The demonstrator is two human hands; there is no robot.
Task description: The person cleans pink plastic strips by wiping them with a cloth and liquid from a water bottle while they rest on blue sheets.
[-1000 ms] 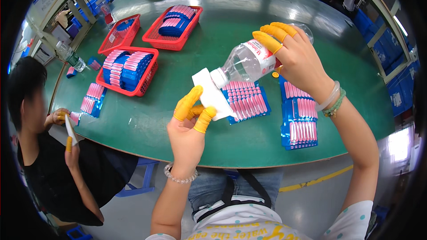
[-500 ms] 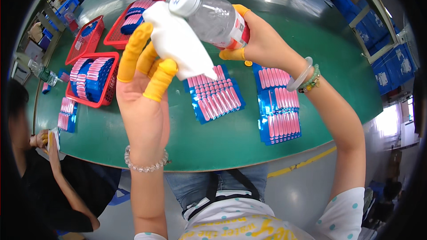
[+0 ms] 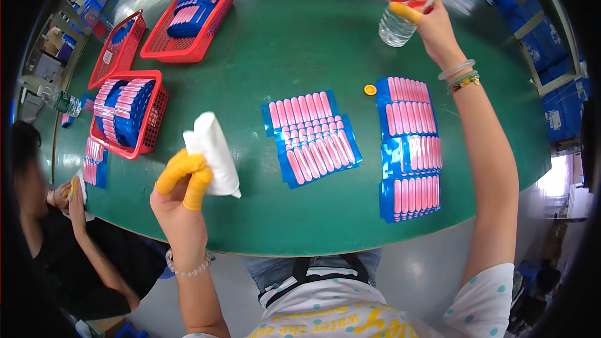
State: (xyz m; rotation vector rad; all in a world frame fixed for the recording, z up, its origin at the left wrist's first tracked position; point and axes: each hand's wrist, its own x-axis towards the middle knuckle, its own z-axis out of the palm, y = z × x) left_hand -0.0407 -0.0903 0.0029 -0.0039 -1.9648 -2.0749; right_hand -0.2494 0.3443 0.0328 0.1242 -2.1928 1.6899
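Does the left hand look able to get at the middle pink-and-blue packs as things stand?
Probably yes: only the white cloth pinched in the left hand lies between it and the packs, though that might hamper grasping.

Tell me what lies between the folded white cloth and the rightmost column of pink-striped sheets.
In the head view, a smaller cluster of blue sheets with rounded pink strips lies on the green table, right of the folded white cloth.
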